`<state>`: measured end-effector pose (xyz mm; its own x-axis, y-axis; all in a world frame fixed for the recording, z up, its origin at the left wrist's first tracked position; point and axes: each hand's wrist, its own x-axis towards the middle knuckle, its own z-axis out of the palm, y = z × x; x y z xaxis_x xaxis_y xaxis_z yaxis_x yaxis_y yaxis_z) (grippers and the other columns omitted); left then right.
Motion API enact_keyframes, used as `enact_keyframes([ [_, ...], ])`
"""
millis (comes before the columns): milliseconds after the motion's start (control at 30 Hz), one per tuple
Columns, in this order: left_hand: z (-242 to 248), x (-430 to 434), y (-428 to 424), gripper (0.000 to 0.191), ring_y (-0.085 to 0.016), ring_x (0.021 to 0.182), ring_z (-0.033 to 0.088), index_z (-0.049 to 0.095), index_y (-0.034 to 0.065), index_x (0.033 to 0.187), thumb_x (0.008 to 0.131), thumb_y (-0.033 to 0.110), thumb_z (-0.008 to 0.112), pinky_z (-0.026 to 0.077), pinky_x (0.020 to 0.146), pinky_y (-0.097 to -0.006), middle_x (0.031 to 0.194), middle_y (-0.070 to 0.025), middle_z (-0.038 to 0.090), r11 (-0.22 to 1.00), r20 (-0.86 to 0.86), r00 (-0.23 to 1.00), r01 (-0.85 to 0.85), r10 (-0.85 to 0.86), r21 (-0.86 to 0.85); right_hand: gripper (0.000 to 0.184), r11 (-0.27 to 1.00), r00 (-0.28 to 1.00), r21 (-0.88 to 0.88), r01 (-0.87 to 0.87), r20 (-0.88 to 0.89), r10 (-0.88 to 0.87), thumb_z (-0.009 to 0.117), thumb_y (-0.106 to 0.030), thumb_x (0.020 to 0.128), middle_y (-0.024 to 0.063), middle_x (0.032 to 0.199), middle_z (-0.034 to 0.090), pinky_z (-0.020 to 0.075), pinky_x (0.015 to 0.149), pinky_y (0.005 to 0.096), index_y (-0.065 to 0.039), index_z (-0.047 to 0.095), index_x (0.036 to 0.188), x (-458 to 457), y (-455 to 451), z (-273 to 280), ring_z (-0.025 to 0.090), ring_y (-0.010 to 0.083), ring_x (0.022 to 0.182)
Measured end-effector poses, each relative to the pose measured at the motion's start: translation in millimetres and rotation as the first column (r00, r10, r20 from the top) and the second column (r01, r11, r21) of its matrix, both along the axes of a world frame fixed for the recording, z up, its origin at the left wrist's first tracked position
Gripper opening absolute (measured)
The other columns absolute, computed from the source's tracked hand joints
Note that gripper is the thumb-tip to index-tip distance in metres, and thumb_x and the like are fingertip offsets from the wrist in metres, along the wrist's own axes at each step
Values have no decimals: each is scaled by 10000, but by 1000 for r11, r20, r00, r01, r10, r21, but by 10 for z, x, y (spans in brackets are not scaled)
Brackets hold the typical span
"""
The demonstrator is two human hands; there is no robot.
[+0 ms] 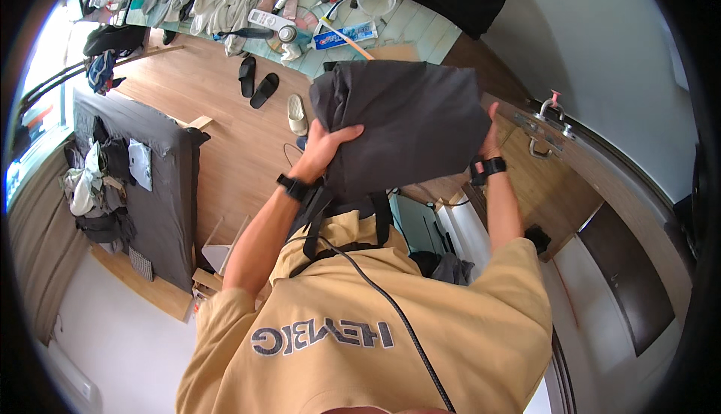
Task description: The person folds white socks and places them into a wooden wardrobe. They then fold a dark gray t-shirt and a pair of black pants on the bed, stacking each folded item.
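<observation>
A folded dark grey cloth (405, 126) is held up in front of my body, between both hands. My left hand (321, 152) grips its left side, with the thumb lying across the near face and the fingers hidden behind. At the right edge, my right hand (491, 132) holds the cloth with the thumb pointing up; its other fingers are mostly out of sight behind the fabric. The cloth's left end is bunched into creases, while its middle hangs fairly flat. Each wrist wears a black strap.
Beyond the cloth stands a table (439, 42) with a toothpaste box (345, 35), socks (219, 0) and a clear plastic cup (376, 0). Black slides (256, 81) and a pale slipper (297, 114) lie on the floor. A grey-covered bed (169, 205) bears clothes. A door with a padlock (551, 111) is at right.
</observation>
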<state>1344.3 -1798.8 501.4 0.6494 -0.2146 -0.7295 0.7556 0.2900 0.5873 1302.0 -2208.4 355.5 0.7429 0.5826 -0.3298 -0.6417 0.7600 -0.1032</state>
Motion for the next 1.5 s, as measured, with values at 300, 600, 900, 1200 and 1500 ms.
enact_keyframes([
  [300,430,-124,-635,486,-297,948,718,681,-2,1215,775,98,861,561,895,-368,1040,-167,747,888,610,655,407,-447,214,873,470,995,-876,104,94,-46,473,-716,1053,141,1520,596,426,1170,414,1,515,1548,82,-400,-137,570,272,1362],
  [600,830,16,-333,815,-167,1367,525,487,12,1548,822,-69,849,386,1194,-334,1494,-68,596,832,280,927,354,-251,-427,976,924,964,-362,122,-178,-197,496,-795,981,132,1529,589,440,1170,432,-28,473,1583,-72,151,98,571,278,1366],
  [900,549,-83,62,802,-205,1343,568,478,13,1540,829,-51,844,453,1165,-374,1476,-90,618,943,82,993,103,-81,-316,1087,981,970,-127,144,-177,-166,520,-874,909,123,1538,582,454,1171,450,-57,431,1619,130,-73,165,573,284,1370],
  [1200,-834,-328,-352,576,-310,1144,715,530,-57,1463,968,113,770,620,991,-453,1386,-199,661,946,-285,934,-272,215,-178,864,385,880,-907,-170,36,473,896,-366,850,128,1502,603,457,1153,406,10,515,1529,937,-265,388,586,272,1340],
  [1500,-1706,-476,-469,764,-375,1492,436,394,-50,1602,992,203,779,304,1248,-566,1658,-160,438,987,-474,868,-161,146,9,696,-142,649,-990,-6,-111,753,808,-162,813,197,1318,716,489,1094,363,81,580,1425,1855,524,-79,679,274,1202],
])
